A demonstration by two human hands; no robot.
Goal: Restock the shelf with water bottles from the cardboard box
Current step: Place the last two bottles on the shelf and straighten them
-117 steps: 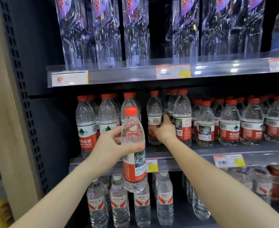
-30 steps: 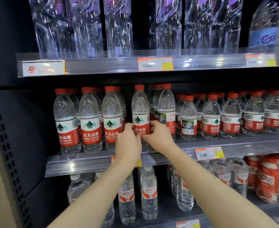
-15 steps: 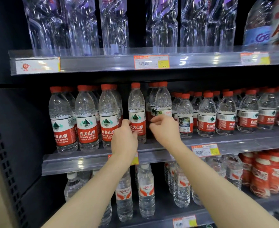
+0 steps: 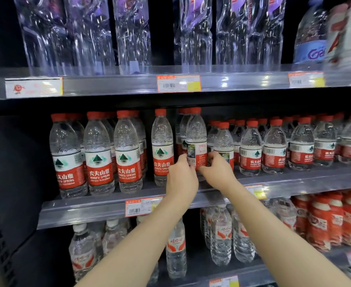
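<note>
Rows of red-capped, red-labelled water bottles stand on the middle shelf (image 4: 108,212). One front bottle (image 4: 196,133) near the middle has its label turned sideways, showing the back print. My left hand (image 4: 181,179) and my right hand (image 4: 217,172) both pinch this bottle at the lower label, left hand on its left side, right hand on its right. To its left stands another front bottle (image 4: 162,146) with the logo facing out. The cardboard box is out of view.
Tall clear bottles (image 4: 129,34) fill the top shelf (image 4: 108,85). Smaller water bottles (image 4: 221,235) and red drink bottles (image 4: 323,220) stand on the lower shelf. A dark side panel (image 4: 15,162) bounds the shelf at the left. Price tags hang on the shelf edges.
Both hands have left the bottle with the logo facing out and shifted right to the neighbouring front bottle, which they now pinch. The view has moved slightly right.
</note>
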